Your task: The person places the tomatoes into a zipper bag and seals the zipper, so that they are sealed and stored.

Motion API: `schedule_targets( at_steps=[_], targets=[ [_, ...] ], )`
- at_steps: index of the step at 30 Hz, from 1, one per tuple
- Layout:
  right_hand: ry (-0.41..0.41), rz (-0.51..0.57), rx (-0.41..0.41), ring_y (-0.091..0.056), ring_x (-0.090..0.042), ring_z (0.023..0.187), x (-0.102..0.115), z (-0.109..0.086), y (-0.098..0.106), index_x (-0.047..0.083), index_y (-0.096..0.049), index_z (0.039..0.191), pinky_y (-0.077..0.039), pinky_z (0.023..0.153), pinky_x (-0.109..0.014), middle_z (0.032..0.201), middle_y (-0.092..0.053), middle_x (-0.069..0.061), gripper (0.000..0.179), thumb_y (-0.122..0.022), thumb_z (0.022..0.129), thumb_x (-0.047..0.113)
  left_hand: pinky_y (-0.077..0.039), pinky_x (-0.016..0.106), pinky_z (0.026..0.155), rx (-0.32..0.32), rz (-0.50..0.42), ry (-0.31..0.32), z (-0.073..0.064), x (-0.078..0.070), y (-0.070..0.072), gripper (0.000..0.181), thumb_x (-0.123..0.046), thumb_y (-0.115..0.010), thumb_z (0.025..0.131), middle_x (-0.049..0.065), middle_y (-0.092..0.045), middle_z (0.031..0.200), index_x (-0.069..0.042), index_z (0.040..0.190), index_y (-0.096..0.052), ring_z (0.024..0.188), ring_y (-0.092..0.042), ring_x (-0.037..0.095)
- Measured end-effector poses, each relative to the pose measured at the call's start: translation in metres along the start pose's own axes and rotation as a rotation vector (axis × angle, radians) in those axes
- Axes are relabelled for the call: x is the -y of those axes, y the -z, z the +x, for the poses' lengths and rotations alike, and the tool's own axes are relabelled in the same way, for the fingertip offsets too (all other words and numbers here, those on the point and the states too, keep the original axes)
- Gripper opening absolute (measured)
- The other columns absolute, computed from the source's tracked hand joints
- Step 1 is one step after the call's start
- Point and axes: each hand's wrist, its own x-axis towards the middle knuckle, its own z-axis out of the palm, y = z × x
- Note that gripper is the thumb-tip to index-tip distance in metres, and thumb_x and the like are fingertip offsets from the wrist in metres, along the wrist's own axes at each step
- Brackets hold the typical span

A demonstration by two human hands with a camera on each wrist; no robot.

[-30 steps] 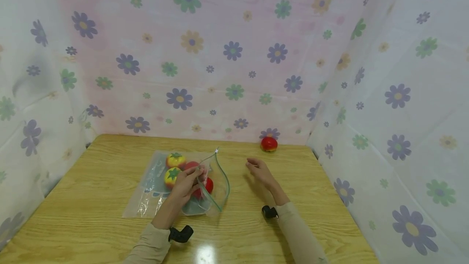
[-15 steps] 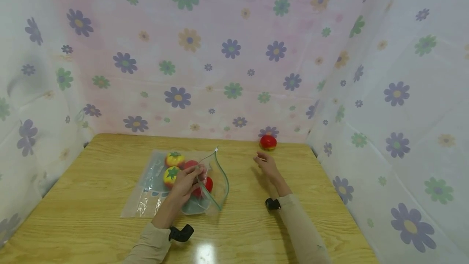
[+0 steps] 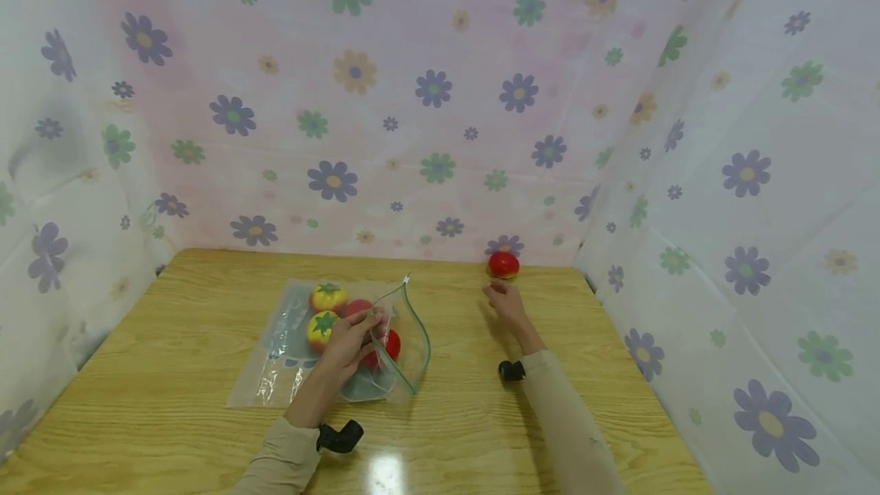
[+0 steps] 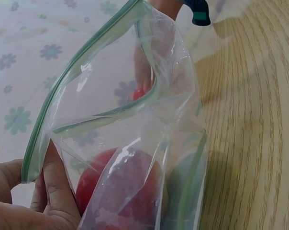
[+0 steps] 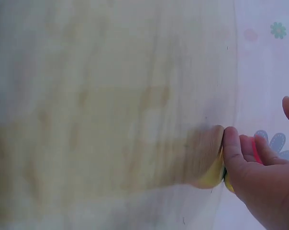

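Note:
In the head view my left hand (image 3: 347,342) pinches the upper layer of a clear zip bag (image 3: 412,342) near its green-edged mouth, which gapes to the right. Inside lie several toy tomatoes: two yellow-red ones with green leaf tops, such as this yellow-red tomato (image 3: 328,298), and red ones (image 3: 392,346) partly behind the hand. The left wrist view shows a red tomato (image 4: 120,182) through the plastic. My right hand (image 3: 510,308) reaches to a lone red tomato (image 3: 504,263) with a yellow underside; its thumb stands apart in the right wrist view. Contact I cannot tell.
The wooden table (image 3: 454,418) ends against a flowered cloth backdrop (image 3: 392,136) just behind the lone tomato. More flowered cloth (image 3: 756,250) hangs along both sides. A black wrist mount (image 3: 340,438) sits on each forearm.
My right hand has moved forward and slightly right, up to the lone red tomato. The left hand and the bag have stayed in place.

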Motion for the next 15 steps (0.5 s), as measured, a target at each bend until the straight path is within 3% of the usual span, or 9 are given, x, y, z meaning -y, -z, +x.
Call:
schedule_targets(
  at_steps=[5,6,9,15],
  targets=[
    [-0.046,-0.035,-0.068,-0.058,-0.037,0.116,0.002,0.010,0.004,-0.014,-0.040,0.147,-0.050,0.101,-0.042,0.139,-0.053,-0.029,0.057,-0.057,0.104,0.019,-0.052,0.017,0.060,0.000,-0.006,0.002,0.001,0.000,0.000,0.022,-0.016,-0.063,0.103,-0.006,-0.072,0.084,-0.001,0.119,-0.068,0.073,-0.065,0.004],
    [-0.094,-0.061,-0.082,-0.055,-0.042,0.120,0.007,0.010,0.002,-0.016,-0.034,0.149,-0.048,0.103,-0.045,0.144,-0.047,-0.034,0.057,-0.054,0.105,0.014,-0.052,0.017,0.060,0.003,-0.005,0.002,0.001,0.000,0.000,0.022,-0.016,-0.063,0.103,-0.006,-0.073,0.084,-0.001,0.119,-0.068,0.073,-0.065,0.004],
    [-0.095,-0.081,-0.128,-0.056,-0.039,0.114,0.006,0.016,0.004,-0.018,-0.033,0.149,-0.049,0.096,-0.039,0.138,-0.050,-0.035,0.058,-0.055,0.104,0.012,-0.052,0.017,0.060,0.006,-0.005,0.003,0.002,0.000,0.000,0.023,-0.015,-0.063,0.103,-0.006,-0.073,0.084,-0.001,0.120,-0.068,0.073,-0.065,0.004],
    [-0.111,-0.143,-0.228,-0.056,-0.043,0.118,0.006,0.021,0.007,-0.018,-0.046,0.140,-0.048,0.102,-0.048,0.132,-0.055,-0.036,0.050,-0.059,0.102,0.013,-0.053,0.017,0.061,0.011,0.001,-0.001,0.001,0.001,0.000,0.023,-0.013,-0.061,0.103,-0.006,-0.073,0.084,0.000,0.121,-0.067,0.073,-0.066,0.005]
  ],
)
